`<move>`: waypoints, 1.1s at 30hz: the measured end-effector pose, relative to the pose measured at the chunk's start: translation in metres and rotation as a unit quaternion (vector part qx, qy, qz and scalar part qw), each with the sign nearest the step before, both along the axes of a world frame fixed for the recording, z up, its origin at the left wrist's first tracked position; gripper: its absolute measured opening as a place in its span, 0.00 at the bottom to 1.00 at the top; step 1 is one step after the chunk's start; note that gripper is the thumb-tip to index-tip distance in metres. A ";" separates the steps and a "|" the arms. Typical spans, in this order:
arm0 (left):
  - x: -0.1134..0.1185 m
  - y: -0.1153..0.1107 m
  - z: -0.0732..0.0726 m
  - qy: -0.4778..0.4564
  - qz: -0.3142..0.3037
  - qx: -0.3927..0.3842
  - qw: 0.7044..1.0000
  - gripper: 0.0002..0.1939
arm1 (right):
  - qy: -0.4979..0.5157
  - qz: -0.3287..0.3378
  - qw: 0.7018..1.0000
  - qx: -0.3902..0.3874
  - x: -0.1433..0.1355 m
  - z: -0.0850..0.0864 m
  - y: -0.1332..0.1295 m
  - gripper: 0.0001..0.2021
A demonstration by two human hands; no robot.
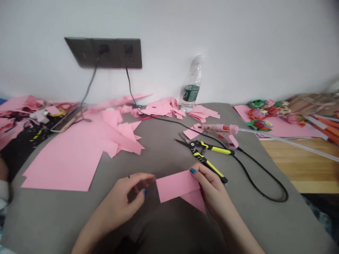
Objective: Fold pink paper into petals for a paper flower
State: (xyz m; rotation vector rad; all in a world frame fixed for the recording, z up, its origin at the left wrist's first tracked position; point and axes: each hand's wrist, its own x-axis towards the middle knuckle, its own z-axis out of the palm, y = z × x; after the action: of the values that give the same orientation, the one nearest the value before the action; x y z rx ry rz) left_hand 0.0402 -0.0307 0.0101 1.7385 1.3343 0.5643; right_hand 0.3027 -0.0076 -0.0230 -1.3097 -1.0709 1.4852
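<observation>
My right hand (212,185) pinches two small pieces of pink paper between thumb and fingers. One is a rectangular pink paper piece (176,185) reaching out to the left; a second pink paper piece (194,200) with a pointed corner shows beneath it. My left hand (131,195) is open just left of the rectangle, thumb and fingers apart and holding nothing. Just beyond my right hand lie black-and-yellow scissors (205,151) with their blades apart. Behind them rests a pink glue gun (221,131) with a long clear glue stick (286,143) in its back.
Large pink sheets (66,162) and cut scraps (122,137) cover the table's left side. A phone (67,120) lies beyond them. A water bottle (191,88) leans against the wall. Black cables run from the wall outlet (106,53). Paper flowers (267,113) lie at right. Another person's sleeve (4,190) shows at far left.
</observation>
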 end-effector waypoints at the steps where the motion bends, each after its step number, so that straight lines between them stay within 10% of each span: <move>1: 0.004 -0.001 -0.001 0.003 -0.010 0.005 1.000 0.28 | 0.004 0.007 1.000 -0.006 -0.004 0.001 -0.001 0.21; 6: 0.019 -0.003 -0.008 -0.045 -0.026 -0.015 0.999 0.25 | -0.007 0.041 0.999 -0.002 -0.022 0.004 -0.004 0.21; 14: 0.023 0.001 -0.019 -0.118 0.144 -0.060 0.981 0.18 | 0.067 0.138 0.988 0.015 -0.027 0.004 -0.008 0.24; 33: 0.026 -0.002 -0.011 -0.223 0.147 -0.082 0.960 0.09 | 0.031 0.061 0.998 0.013 -0.026 0.007 -0.008 0.24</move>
State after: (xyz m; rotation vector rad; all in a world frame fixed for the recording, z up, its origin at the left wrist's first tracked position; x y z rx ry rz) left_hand 0.0664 -0.0322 -0.0010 1.1924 1.2727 0.9228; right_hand 0.2766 -0.0152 -0.0157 -1.1905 -1.1424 1.5855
